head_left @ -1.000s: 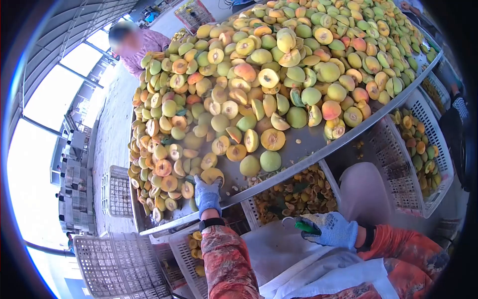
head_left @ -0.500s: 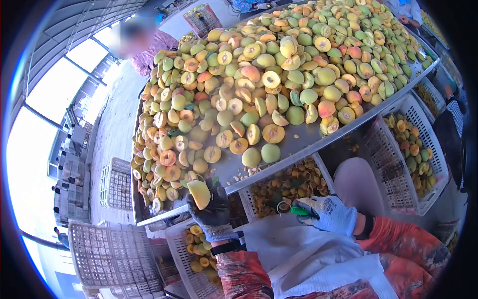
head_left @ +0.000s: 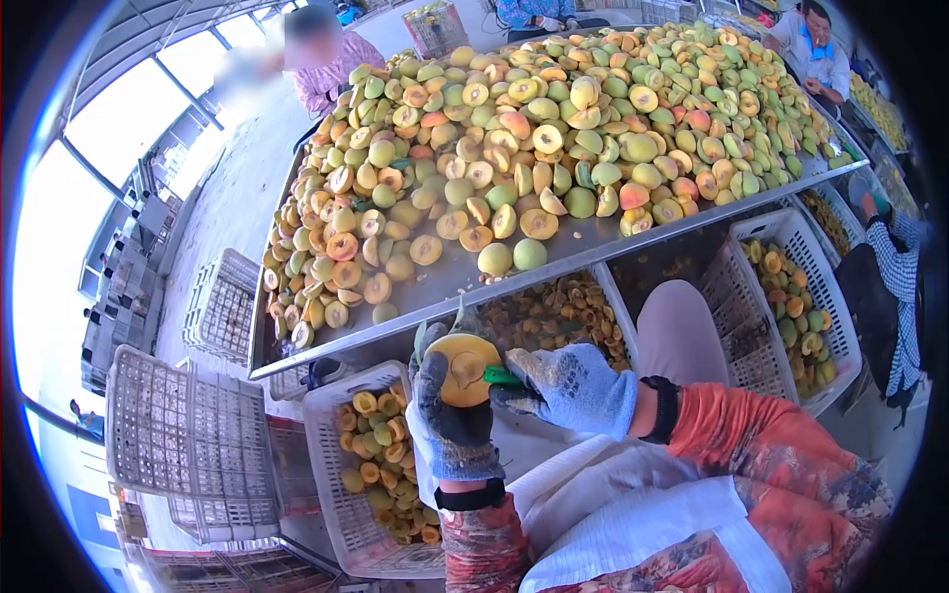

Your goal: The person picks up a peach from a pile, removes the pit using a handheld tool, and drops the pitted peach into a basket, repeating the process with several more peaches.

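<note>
In my gloved left hand (head_left: 450, 435) is a peach half (head_left: 460, 390), its cut yellow face turned up and toward my right hand. Leaves stick up beside it. My right hand (head_left: 583, 390), in a blue-grey glove, grips a green-handled pitting tool (head_left: 502, 377). The tool's metal tip lies over the cut face; its exact contact is hard to make out. Both hands are just in front of the metal table (head_left: 583, 265), above my white apron (head_left: 633, 504). Halved peaches (head_left: 425, 249) are heaped on the table.
Below the table edge stand a crate (head_left: 611, 296) of peach scraps and, to the left, a crate (head_left: 321, 465) of peach halves. Another filled crate (head_left: 840, 366) is at right. Stacked crates (head_left: 188, 435) stand at left. Other people (head_left: 816, 59) sit around the table.
My left hand has brought the peach half toward me and turned its cut face up. My right hand has moved left, bringing the pitting tool to it. The view has shifted.
</note>
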Action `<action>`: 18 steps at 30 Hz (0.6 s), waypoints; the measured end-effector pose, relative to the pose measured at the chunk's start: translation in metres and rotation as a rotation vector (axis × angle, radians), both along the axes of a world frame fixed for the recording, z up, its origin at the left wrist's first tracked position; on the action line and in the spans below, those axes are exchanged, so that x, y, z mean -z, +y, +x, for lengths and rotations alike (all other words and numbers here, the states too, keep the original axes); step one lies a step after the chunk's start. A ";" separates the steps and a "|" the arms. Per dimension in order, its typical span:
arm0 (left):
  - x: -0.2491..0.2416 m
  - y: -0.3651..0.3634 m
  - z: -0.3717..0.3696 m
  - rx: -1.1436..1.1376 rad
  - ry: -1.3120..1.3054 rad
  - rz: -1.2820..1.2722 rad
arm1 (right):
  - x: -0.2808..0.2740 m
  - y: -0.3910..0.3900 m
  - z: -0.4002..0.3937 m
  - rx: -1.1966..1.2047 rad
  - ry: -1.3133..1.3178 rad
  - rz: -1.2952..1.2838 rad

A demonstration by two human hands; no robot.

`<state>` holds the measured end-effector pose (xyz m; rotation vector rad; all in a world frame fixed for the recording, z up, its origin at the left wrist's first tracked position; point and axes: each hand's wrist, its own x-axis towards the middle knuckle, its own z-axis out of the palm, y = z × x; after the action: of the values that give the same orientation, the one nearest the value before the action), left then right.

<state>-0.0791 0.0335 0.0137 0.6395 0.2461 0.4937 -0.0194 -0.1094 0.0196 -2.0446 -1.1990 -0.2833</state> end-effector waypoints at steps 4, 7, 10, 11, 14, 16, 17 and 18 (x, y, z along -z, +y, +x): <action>-0.024 -0.016 -0.004 -0.037 0.013 0.119 | -0.009 -0.009 -0.003 -0.037 0.051 -0.072; -0.028 -0.021 -0.008 -0.040 -0.009 0.121 | -0.015 -0.013 -0.007 -0.047 0.109 -0.078; -0.028 -0.021 -0.017 -0.035 -0.005 0.103 | -0.018 -0.018 -0.015 -0.067 0.192 0.006; -0.031 -0.026 -0.022 -0.056 0.025 0.073 | -0.021 -0.023 -0.019 -0.114 0.244 -0.117; -0.031 -0.037 -0.031 -0.168 0.113 0.186 | -0.014 -0.032 -0.024 -0.216 0.188 -0.117; -0.037 -0.051 -0.035 -0.199 0.147 0.176 | -0.013 -0.033 -0.030 -0.268 0.309 0.019; -0.042 -0.059 -0.035 -0.298 0.130 0.331 | -0.010 -0.034 -0.037 -0.313 0.427 0.165; -0.045 -0.065 -0.033 -0.393 0.106 0.488 | -0.004 -0.033 -0.046 -0.300 0.448 0.158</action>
<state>-0.1123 -0.0313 0.0588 1.1038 0.3588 0.9131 -0.0654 -0.1421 0.0235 -1.6470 -1.1348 0.2098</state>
